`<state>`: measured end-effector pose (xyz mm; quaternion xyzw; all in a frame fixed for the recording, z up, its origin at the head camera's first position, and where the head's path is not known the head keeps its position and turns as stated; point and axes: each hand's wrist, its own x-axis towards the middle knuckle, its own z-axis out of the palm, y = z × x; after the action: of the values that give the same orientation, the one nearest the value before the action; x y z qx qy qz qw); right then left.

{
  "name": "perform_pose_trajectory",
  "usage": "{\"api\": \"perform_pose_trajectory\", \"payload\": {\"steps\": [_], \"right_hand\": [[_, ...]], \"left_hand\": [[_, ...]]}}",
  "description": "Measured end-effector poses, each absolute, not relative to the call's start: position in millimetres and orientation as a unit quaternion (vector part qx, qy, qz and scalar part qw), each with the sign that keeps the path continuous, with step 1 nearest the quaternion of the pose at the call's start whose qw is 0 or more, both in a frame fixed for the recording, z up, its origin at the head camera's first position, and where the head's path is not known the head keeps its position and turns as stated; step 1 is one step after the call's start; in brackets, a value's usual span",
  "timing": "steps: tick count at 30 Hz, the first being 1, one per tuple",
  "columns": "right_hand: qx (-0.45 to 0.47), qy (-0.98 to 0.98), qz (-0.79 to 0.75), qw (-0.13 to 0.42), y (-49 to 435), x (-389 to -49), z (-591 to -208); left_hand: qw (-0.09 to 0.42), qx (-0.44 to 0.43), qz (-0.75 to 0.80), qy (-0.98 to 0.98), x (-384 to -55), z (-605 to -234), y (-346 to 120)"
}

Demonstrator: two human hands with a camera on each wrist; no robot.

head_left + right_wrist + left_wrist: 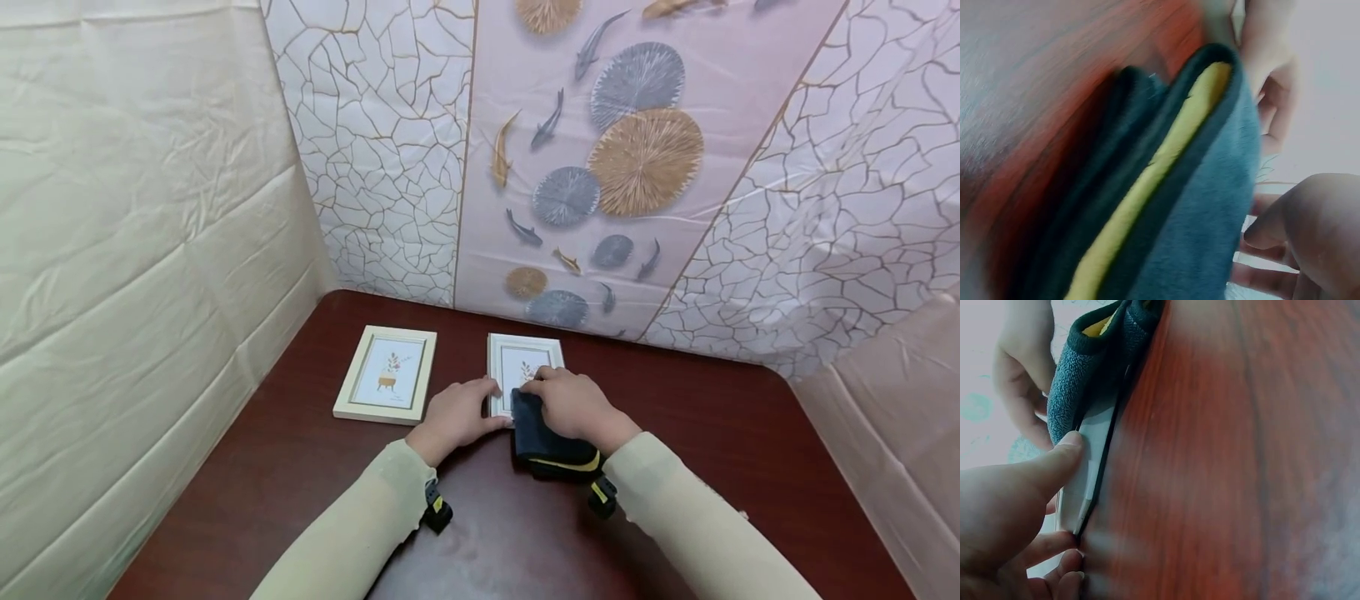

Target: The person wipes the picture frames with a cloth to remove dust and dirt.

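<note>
A white picture frame (517, 360) with a plant print lies on the dark red table. My left hand (459, 415) holds it at the near left corner; in the left wrist view the thumb presses the side of the frame (1092, 440) and the other fingers bend by its corner. My right hand (579, 407) grips a folded dark cloth (546, 437) with yellow inside, over the frame's near right part. That part is hidden. In the right wrist view the cloth (1200, 206) fills the middle, with the right hand's fingers (1325, 228) beside it.
A cream picture frame (385, 373) with a potted-plant print lies left of my left hand. The table (712, 417) meets a patterned backdrop (397, 167) behind and pale fabric (135, 250) at the left. Small black devices (438, 510) hang under both wrists.
</note>
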<state>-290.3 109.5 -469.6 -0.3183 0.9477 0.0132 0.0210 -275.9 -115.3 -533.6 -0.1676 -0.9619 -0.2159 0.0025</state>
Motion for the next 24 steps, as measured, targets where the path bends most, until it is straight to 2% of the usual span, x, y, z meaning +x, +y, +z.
{"api": "perform_pose_trajectory", "payload": {"steps": [5, 11, 24], "right_hand": [[-0.32, 0.946, 0.03, 0.032, 109.1, -293.4, -476.0], [-0.332, 0.943, 0.022, 0.015, 108.5, -299.8, -479.9], [-0.333, 0.942, -0.033, 0.041, 104.3, -299.9, -485.8]], "left_hand": [[-0.001, -0.184, -0.223, -0.957, -276.7, -536.0, -119.4], [-0.006, -0.212, -0.229, -0.95, -282.1, -533.7, -124.9], [-0.003, -0.196, -0.231, -0.953, -282.2, -537.3, -123.7]]}}
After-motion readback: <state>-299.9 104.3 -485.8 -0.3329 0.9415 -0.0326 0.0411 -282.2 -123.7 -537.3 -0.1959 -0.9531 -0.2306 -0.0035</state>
